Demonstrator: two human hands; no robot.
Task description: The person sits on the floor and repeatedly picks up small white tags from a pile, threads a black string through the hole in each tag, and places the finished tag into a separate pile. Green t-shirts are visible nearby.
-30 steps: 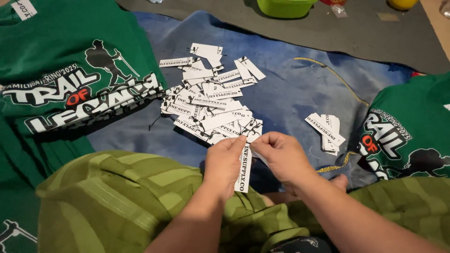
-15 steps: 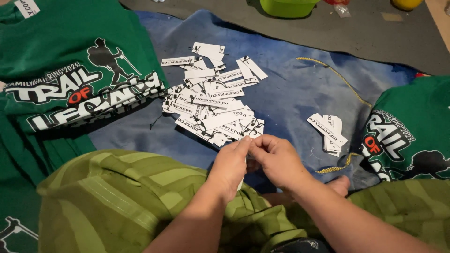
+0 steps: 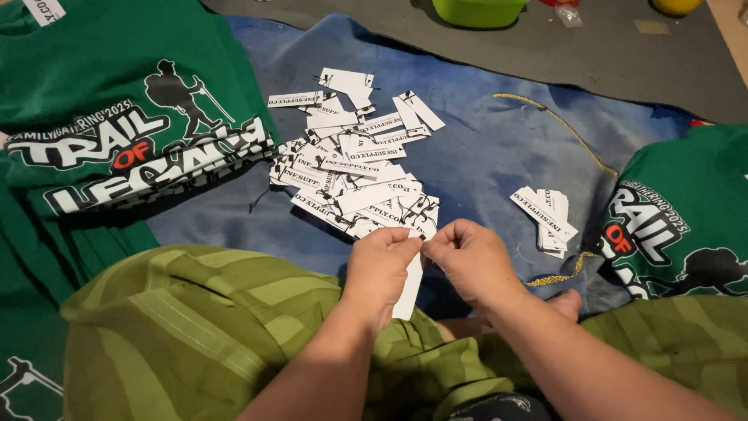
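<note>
- Step in hand, by judgement: one white paper tag (image 3: 409, 282) is being worked at its top end, taken from the loose pile of tags (image 3: 354, 171) on the blue cloth (image 3: 483, 148).
- Left hand (image 3: 379, 269): fingers closed, pinching the tag's upper edge; the strip hangs below the fingers, over the lap.
- Right hand (image 3: 471, 261): fingertips pressed together at the same upper end, touching the left hand.
- Next move likely calls for fine fingertip control at that end.
- A small stack of tags (image 3: 547, 218) lies to the right, near a green printed shirt (image 3: 686, 218).

Tag (image 3: 408, 287) top hidden between hand fingertips
</note>
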